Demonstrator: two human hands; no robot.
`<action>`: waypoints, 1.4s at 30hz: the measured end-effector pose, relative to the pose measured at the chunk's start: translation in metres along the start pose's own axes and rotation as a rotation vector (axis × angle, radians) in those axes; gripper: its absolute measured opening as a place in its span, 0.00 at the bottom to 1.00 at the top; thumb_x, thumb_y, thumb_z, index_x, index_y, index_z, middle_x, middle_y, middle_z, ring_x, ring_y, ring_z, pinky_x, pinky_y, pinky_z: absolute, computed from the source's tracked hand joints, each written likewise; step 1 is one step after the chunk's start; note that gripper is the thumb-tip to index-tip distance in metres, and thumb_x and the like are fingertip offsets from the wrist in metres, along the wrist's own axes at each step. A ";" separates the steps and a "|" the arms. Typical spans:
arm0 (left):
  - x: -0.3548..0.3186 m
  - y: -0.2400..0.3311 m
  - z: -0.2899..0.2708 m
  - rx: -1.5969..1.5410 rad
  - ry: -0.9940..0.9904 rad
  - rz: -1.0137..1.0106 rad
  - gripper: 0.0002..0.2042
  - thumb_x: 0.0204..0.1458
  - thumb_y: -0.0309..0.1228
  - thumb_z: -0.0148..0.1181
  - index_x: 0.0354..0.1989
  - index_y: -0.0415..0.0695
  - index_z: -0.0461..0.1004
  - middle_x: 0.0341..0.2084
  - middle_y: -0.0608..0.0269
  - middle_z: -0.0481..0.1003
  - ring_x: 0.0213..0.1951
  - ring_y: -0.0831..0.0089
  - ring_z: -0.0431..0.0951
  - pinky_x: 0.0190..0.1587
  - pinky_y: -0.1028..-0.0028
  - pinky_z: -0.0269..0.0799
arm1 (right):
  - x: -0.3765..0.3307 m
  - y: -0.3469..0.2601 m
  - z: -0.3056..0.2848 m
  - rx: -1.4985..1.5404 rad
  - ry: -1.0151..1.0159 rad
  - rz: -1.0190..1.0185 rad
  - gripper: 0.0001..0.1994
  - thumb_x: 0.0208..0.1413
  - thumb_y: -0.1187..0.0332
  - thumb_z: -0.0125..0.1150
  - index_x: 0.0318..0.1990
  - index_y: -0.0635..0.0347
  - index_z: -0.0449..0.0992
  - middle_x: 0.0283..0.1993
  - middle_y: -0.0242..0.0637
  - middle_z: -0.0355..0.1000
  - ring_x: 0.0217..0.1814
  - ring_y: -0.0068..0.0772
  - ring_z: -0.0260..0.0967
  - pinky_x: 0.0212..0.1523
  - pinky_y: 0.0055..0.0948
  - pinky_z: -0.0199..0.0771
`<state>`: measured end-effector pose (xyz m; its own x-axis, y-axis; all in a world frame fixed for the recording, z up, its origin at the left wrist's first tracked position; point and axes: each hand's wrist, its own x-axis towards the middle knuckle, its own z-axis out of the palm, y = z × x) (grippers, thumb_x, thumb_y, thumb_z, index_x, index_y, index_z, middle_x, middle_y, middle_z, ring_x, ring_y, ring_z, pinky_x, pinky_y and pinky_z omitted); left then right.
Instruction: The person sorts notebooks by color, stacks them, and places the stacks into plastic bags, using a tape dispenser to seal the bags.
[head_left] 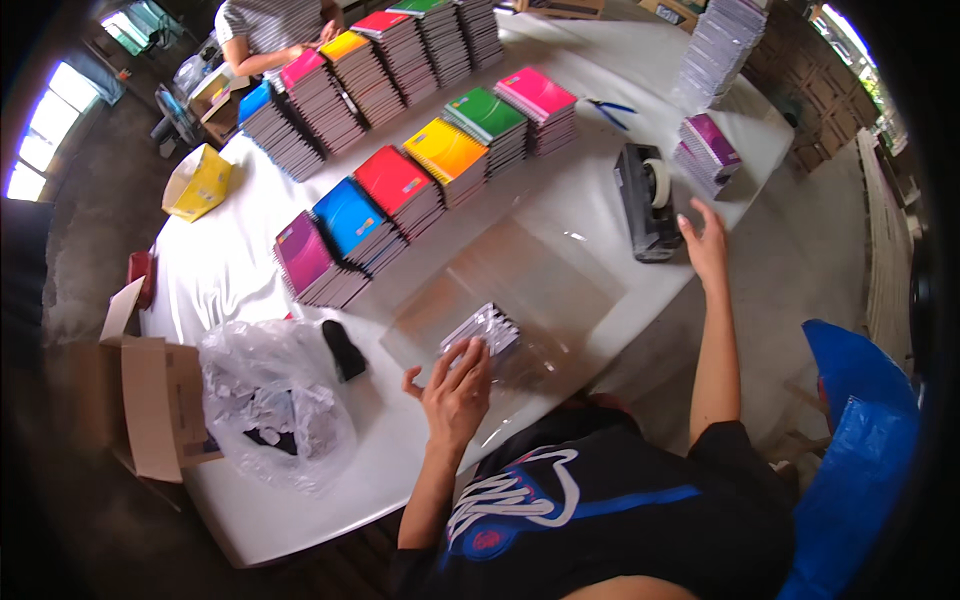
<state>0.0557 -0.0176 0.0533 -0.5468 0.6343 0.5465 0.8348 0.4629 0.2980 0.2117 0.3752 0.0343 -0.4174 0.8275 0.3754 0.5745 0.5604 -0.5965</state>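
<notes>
Head view, items as I logged them from my remote post: one left hand [457,398], fingers loosely spread and bent, fingertips at the near edge of a small film-wrapped bundle [487,328]; whether any finger pinched the film, I could not tell. The bundle lay on a clear plastic sheet [560,270], spread near the front edge of a white-covered table [240,520]. One right hand [708,245], fingers parted and holding nothing that I could see, just beside a black tape dispenser [635,205] fitted with a pale roll. Behind the dispenser, one short stack of purple notebooks [708,155]; to its left, pliers [612,110] with blue handles. Beyond the sheet, one slanting row of spiral notebooks [432,165] in six piles, covers purple, blue, red, yellow, green and pink; behind these, a second row of piles [345,85]. At the left, I recorded a translucent plastic bag [330,430] of crumpled scraps, a small black object [344,350] beside it, an open cardboard box [150,410] and a yellow container [196,183]. At the far side, one co-worker in a striped top [270,25].
</notes>
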 end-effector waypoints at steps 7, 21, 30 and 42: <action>-0.004 -0.003 0.000 0.004 0.010 0.001 0.15 0.38 0.28 0.67 0.38 0.55 0.79 0.41 0.78 0.77 0.43 0.82 0.75 0.49 0.63 0.48 | 0.022 0.018 0.019 0.418 -0.628 0.710 0.22 0.46 0.44 0.61 0.42 0.47 0.76 0.44 0.27 0.71 0.51 0.25 0.59 0.47 0.43 0.51; -0.006 -0.003 0.002 -0.132 0.057 -0.048 0.13 0.39 0.24 0.67 0.35 0.52 0.79 0.30 0.71 0.76 0.39 0.75 0.76 0.37 0.72 0.59 | -0.085 0.067 0.022 0.286 -0.200 0.319 0.08 0.47 0.64 0.60 0.34 0.53 0.81 0.41 0.28 0.72 0.50 0.21 0.61 0.56 0.41 0.49; -0.009 -0.019 0.011 -0.367 0.110 -0.032 0.27 0.40 0.23 0.66 0.52 0.44 0.65 0.29 0.65 0.75 0.32 0.69 0.74 0.39 0.68 0.63 | -0.131 -0.159 0.011 0.808 -0.451 0.205 0.11 0.54 0.64 0.58 0.28 0.63 0.79 0.22 0.30 0.72 0.21 0.17 0.64 0.24 0.20 0.64; 0.003 -0.020 -0.013 -0.153 -0.259 -0.118 0.23 0.37 0.38 0.66 0.47 0.54 0.75 0.44 0.60 0.69 0.42 0.68 0.71 0.45 0.64 0.55 | -0.202 -0.210 0.069 0.615 -0.660 0.284 0.22 0.53 0.56 0.62 0.14 0.63 0.73 0.09 0.29 0.63 0.11 0.16 0.58 0.13 0.23 0.55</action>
<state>0.0381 -0.0333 0.0592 -0.6221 0.7276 0.2892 0.7539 0.4569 0.4721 0.1266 0.0879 0.0345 -0.7411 0.6390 -0.2062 0.3224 0.0692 -0.9441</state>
